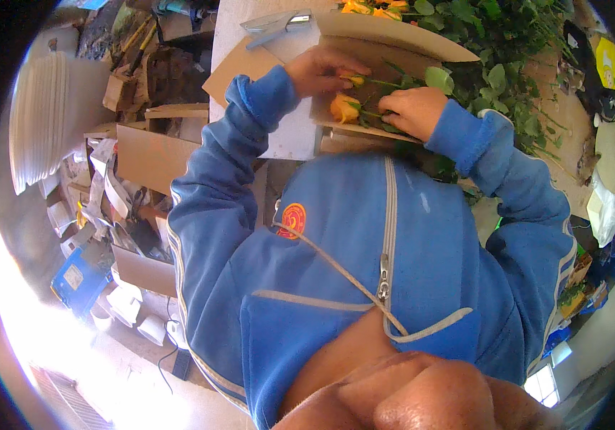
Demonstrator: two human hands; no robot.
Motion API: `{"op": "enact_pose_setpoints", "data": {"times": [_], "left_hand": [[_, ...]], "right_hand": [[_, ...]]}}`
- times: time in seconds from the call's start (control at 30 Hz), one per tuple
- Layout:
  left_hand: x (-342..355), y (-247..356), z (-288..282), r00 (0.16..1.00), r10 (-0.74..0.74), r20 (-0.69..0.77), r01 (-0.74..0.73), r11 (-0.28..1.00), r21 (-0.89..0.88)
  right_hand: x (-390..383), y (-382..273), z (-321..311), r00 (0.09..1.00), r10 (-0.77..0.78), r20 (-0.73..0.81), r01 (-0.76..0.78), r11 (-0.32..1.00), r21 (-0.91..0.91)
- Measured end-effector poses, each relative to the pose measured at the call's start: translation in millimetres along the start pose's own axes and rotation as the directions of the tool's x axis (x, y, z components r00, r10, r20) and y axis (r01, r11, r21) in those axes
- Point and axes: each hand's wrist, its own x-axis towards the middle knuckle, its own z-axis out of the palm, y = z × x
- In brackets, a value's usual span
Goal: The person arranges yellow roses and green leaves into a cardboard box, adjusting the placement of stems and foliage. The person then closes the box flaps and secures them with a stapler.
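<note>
My left hand [322, 70] bends its fingers and thumb round a small yellow rose [355, 80]. Its green stem runs off to the right over brown cardboard. Just below lies a larger orange rose [345, 109]. My right hand [416, 111] has its fingers closed on that rose's stem, close behind the bloom. Both flowers rest in a piece of cardboard [401, 34] whose far side curves up like a wall. The fingertips of my right hand are partly hidden against the leaves and the cardboard's near edge.
Leafy rose stems [497, 79] pile up on the right of the table, with more orange roses [379, 7] at the far side. A clear plastic and metal tool [279, 25] and a flat cardboard piece [239, 68] lie left. Stacked white sheets [39, 115] stand far left.
</note>
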Motion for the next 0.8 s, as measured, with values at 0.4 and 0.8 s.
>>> {"op": "enact_pose_setpoints", "data": {"times": [0.4,0.8], "left_hand": [[-3.2,15.5,8.4,0.996,0.028,0.085,-0.055,0.942,0.331],[-3.4,21.4,16.3,0.978,0.2,0.063,-0.207,0.868,0.451]], "right_hand": [[-7.2,8.2,17.8,0.992,-0.082,-0.093,0.074,0.994,-0.079],[-49.3,-22.3,-91.1,0.971,-0.231,-0.069,0.24,0.945,0.224]]}}
